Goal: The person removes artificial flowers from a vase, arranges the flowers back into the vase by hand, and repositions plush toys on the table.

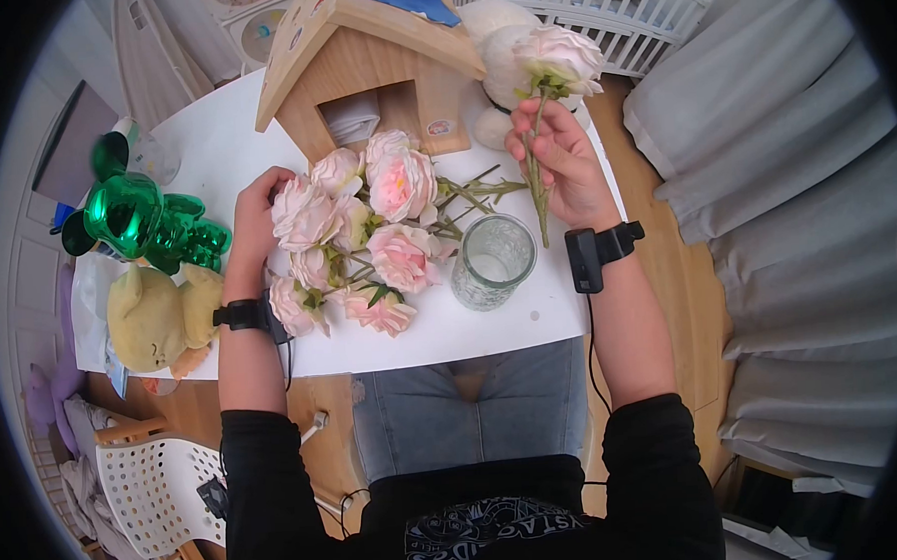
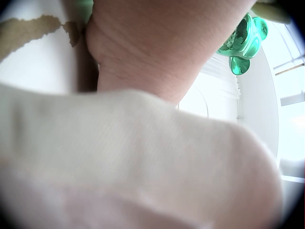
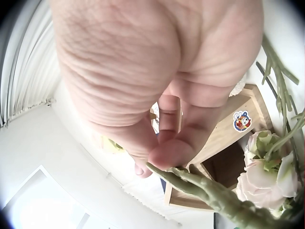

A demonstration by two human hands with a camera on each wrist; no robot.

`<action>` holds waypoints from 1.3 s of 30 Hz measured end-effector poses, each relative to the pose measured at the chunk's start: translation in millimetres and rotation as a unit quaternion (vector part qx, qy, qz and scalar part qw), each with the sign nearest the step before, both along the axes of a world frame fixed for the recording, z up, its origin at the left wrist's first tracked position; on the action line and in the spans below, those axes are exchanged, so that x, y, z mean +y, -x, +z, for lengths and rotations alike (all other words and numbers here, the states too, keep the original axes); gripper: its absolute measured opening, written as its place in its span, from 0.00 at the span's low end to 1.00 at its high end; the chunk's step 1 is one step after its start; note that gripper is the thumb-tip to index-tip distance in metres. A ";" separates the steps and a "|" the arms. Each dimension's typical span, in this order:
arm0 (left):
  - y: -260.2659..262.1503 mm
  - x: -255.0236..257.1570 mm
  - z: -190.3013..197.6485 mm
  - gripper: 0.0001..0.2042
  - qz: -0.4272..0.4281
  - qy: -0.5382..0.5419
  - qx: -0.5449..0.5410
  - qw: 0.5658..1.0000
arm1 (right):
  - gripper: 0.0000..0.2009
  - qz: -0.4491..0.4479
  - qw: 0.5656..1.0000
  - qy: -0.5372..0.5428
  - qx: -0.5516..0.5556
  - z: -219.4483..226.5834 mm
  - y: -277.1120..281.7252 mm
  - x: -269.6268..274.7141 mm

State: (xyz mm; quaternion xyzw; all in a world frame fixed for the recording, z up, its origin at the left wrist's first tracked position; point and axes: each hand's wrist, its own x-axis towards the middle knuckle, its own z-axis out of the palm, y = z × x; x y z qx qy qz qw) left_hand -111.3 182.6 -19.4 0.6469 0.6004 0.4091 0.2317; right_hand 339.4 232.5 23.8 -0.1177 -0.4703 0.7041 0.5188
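Note:
My right hand [image 1: 567,165] pinches the green stem [image 1: 536,171] of a pale pink rose [image 1: 562,57] between thumb and fingers. The bloom is up and the stem's lower end hangs beside the clear textured glass vase [image 1: 495,263]. In the right wrist view, the thumb and fingertips meet at the stem [image 3: 209,191]. Several more pink roses [image 1: 402,182] lie in a heap on the table, stems toward the vase. At the heap's left side is my left hand [image 1: 255,213], its fingers partly hidden by the blooms; I cannot tell if they grip anything.
A wooden toy house [image 1: 344,69] stands behind the roses, with a white plush toy [image 1: 498,43] at its right. To the left are a shiny green bear figure [image 1: 130,209] and a yellow plush toy [image 1: 155,313]. The white table's [image 1: 412,352] front edge is near the person's lap.

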 end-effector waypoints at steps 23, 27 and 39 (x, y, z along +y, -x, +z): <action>-0.8 -0.7 3.0 0.10 0.003 0.015 -0.005 1.000 | 0.20 0.014 1.000 0.004 -0.005 3.2 -1.4 -1.8; -0.4 -0.6 2.4 0.10 0.000 0.012 0.000 1.000 | 0.19 0.006 1.000 0.001 0.004 8.3 3.2 -6.5; -0.6 -1.7 3.3 0.10 -0.004 0.009 0.002 1.000 | 0.19 0.009 1.000 -0.002 0.002 8.1 0.4 -5.2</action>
